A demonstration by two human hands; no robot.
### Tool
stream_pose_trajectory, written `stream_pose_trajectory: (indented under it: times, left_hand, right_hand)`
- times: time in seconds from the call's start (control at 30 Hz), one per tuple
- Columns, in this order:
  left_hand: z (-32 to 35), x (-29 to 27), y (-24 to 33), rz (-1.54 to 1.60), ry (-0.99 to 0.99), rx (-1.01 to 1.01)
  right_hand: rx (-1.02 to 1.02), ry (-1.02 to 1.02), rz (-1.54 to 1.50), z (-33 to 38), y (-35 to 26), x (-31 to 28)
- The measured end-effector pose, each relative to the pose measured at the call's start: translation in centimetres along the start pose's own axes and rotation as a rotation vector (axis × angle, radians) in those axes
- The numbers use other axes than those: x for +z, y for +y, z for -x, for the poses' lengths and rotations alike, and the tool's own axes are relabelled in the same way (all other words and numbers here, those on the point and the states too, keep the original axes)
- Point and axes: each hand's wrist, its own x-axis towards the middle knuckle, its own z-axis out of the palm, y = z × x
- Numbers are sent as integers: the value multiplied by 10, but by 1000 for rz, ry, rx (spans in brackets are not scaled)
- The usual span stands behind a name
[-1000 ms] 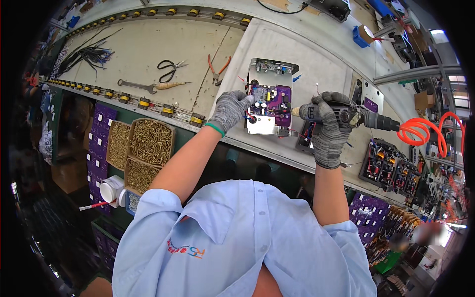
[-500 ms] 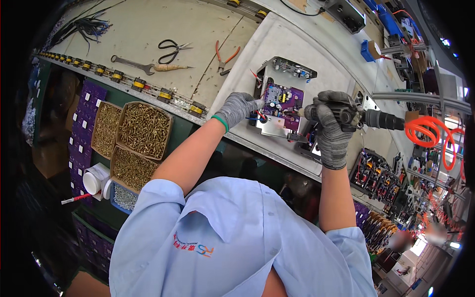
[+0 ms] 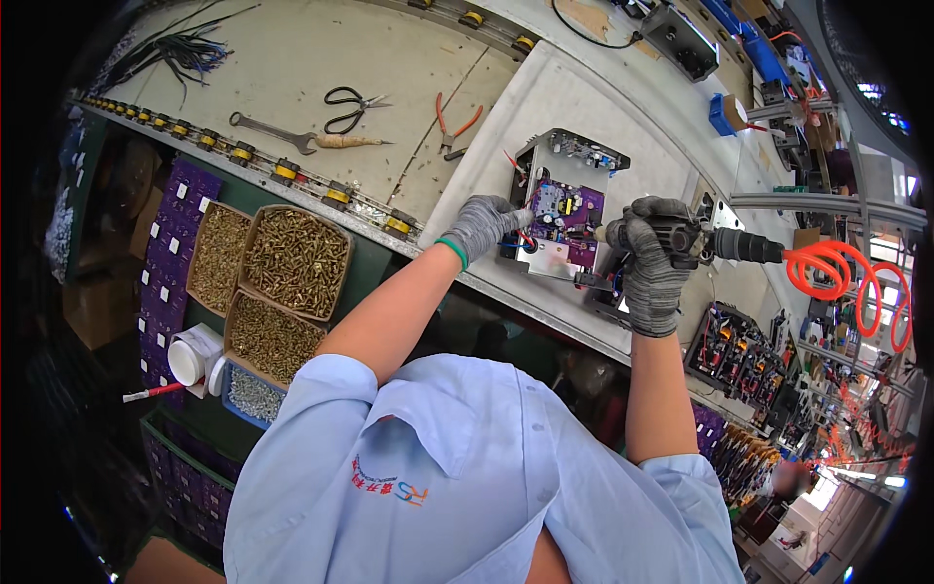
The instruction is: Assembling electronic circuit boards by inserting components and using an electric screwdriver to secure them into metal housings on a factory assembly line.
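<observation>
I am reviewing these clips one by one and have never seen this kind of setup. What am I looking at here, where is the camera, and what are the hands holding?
There is no machine here: a person works with two gloved hands. The camera sits on the person's head and looks down, so you see the light blue shirt and both forearms from above. Its wide lens bends straight edges near the rim.

The left hand rests on the edge of a small metal chassis holding a purple circuit board. The right hand grips a powered screwdriver fed by a coiled orange hose, held just beside the board.

The chassis sits on a grey mat. Farther off on the bench lie scissors, a wrench and red-handled pliers. Below the bench edge, trays of brass-coloured screws stand within reach.
</observation>
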Motion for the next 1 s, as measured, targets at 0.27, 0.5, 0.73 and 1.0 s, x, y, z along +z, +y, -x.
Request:
stream_pose_trajectory:
  times: [0.27, 0.5, 0.73, 1.0]
  left_hand:
    - [-1, 6, -7, 20, 60, 15]
    - [21, 8, 11, -25, 216, 46]
    - [73, -23, 56, 497, -161, -82]
    - [84, 27, 94, 439, -272, -100]
  right_hand:
    - [-13, 22, 137, 4, 0, 11]
    - [-5, -12, 119, 5, -5, 12]
    - [-134, 69, -71, -7, -58, 2]
    - [-268, 145, -174, 29, -81, -44]
